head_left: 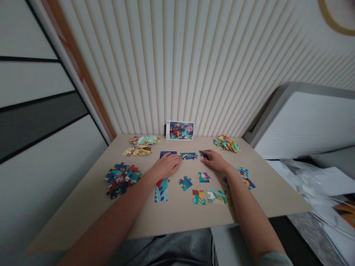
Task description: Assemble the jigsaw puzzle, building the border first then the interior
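Note:
My left hand (168, 165) lies on the table, fingers stretched out, against the lower edge of a dark blue joined strip of jigsaw (166, 152). My right hand (215, 161) has thumb and index finger on either side of a dark purple-blue puzzle piece (203, 155). Between the hands lies a blue and yellow puzzle section (189, 156), apart from the piece on its right. Closer to me are loose pieces: a teal one (185, 183), a pink and teal one (203, 177), a brown and yellow one (199, 197), and a red-and-blue leafy section (161, 191) partly under my left wrist.
A picture card (180, 130) stands at the back against the pleated wall. Piles of pieces lie at left (122, 178), back left (144, 141) and back right (226, 143). A joined section (219, 196) and small pieces (249, 183) lie around my right forearm.

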Action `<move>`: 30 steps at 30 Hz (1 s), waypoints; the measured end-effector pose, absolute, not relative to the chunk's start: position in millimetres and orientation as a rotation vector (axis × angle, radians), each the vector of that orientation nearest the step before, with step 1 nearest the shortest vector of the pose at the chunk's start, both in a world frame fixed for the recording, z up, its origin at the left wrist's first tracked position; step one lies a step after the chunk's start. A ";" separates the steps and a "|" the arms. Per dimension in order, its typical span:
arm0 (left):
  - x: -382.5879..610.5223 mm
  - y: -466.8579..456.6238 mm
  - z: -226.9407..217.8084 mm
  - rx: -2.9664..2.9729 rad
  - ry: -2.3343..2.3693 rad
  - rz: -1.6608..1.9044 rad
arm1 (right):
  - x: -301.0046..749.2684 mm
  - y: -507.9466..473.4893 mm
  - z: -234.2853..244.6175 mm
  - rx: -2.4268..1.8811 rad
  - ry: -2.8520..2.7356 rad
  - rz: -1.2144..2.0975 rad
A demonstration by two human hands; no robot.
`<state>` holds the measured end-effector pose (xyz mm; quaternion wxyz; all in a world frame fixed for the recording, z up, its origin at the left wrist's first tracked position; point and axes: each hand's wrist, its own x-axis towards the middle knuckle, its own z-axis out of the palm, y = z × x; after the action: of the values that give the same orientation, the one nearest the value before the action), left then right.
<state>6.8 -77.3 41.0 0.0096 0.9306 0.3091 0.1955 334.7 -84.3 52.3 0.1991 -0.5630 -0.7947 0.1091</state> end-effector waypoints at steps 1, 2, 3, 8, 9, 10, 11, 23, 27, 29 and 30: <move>7.1 -77.0 41.5 2.912 0.967 0.605 | 335.1 -84.4 52.5 -1.580 -2.215 0.304; 7.4 -76.7 41.9 2.918 0.970 0.601 | 335.4 -84.2 52.4 -1.587 -2.208 0.306; 7.7 -76.5 42.5 2.925 0.971 0.595 | 335.7 -83.8 51.9 -1.596 -2.201 0.310; 13.3 -73.7 48.3 2.968 0.969 0.578 | 337.7 -79.7 46.1 -1.639 -2.192 0.346; 16.0 -71.9 49.9 2.977 0.966 0.571 | 338.1 -79.1 45.1 -1.645 -2.189 0.353; 19.5 -69.2 51.3 2.982 0.973 0.562 | 338.4 -78.7 44.3 -1.647 -2.187 0.359; 23.9 -65.8 52.5 2.983 0.990 0.545 | 338.6 -78.5 43.8 -1.646 -2.185 0.362; 80.0 -19.4 40.1 2.929 0.971 0.412 | 340.6 -81.4 41.6 -1.673 -2.183 0.351; 82.7 -16.7 30.5 2.927 0.953 0.486 | 340.5 -80.5 41.4 -1.681 -2.196 0.345; 84.7 -16.9 26.4 2.915 0.969 0.530 | 340.5 -80.2 40.9 -1.679 -2.200 0.342; 86.2 -17.0 24.6 2.908 0.983 0.551 | 340.5 -80.2 40.6 -1.679 -2.200 0.341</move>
<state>86.2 -17.0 24.6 0.0114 0.9324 0.3152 0.1766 340.5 -80.2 40.6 0.1758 -0.5927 -0.7767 0.1204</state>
